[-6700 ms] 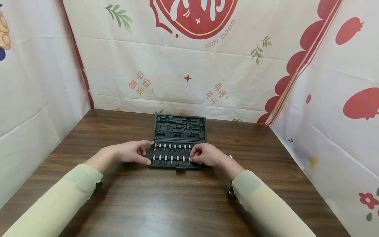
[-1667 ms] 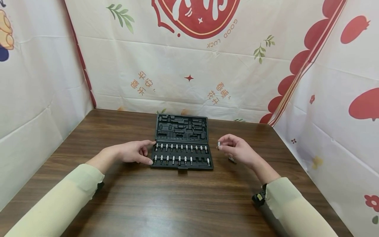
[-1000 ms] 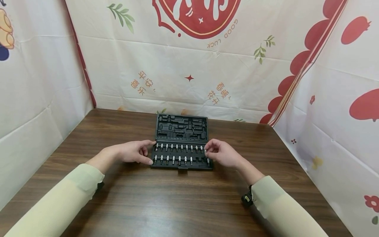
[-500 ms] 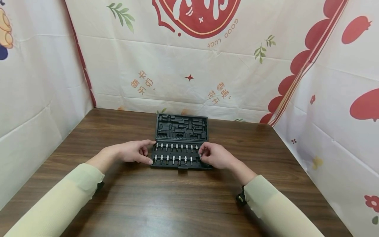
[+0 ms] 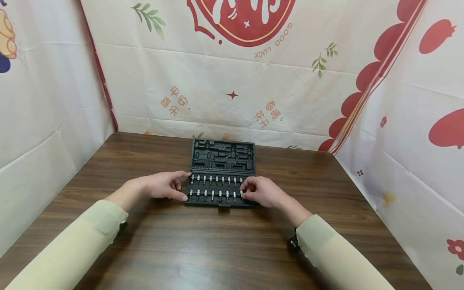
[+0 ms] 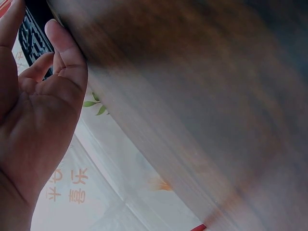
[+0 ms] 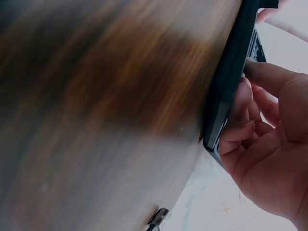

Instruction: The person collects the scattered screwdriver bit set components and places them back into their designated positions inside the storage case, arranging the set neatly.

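The right hand point(image 5: 262, 192) has come back from beside the case point(image 5: 222, 174) onto its near row, fingertips apparently pressing a bit point(image 5: 241, 194) into the row's right-hand slots, two of which stood empty.

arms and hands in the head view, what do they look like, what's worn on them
Both arms wear long, loose sleeves of pale yellow-green fabric, the left sleeve and the right sleeve reaching the wrists. A small black device sits at the right cuff, and a dark edge shows under the left cuff. The left hand and right hand are bare: no gloves, and no rings that can be made out.
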Available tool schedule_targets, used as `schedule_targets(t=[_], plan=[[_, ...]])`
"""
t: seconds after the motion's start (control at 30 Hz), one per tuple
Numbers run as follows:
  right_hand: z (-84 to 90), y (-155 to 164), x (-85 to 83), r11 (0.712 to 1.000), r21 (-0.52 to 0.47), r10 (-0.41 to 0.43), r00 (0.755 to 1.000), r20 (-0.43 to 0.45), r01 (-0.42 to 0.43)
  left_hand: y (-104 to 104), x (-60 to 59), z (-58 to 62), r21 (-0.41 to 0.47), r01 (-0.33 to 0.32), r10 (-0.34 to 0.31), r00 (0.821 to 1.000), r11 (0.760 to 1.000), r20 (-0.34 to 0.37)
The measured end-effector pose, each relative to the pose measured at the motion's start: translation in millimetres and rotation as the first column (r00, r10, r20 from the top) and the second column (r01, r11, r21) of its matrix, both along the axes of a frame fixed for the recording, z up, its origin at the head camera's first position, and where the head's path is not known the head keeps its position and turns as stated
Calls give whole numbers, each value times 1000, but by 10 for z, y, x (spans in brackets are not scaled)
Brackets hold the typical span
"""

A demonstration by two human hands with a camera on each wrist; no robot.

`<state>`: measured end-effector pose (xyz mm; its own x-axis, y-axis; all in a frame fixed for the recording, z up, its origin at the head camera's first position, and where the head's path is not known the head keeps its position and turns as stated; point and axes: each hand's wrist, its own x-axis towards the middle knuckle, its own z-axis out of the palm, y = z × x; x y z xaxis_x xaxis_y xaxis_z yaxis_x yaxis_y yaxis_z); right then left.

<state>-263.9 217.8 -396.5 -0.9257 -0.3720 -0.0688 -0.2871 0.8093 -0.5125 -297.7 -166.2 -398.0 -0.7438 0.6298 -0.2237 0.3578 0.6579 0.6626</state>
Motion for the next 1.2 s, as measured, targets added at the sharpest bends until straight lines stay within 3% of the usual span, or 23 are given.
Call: schedule_targets(t=[0.37, 0.6, 0.97, 1.2], plan=[[17, 43, 14, 997, 76, 34, 994, -100, -26, 12, 9, 6, 8, -1, 1, 1000, 1000, -1], [25, 43, 24, 995, 87, 55, 995, -83, -48, 15, 8, -3, 2, 4, -4, 1000, 1000, -4], [82, 8, 60, 967, 241, 132, 977, -170, -88, 9, 14, 20, 2, 8, -8, 1000, 1000, 5], [35, 19, 45, 982, 183, 78, 985, -151, -50, 9, 28, 36, 9, 11, -11, 1000, 1000, 6]])
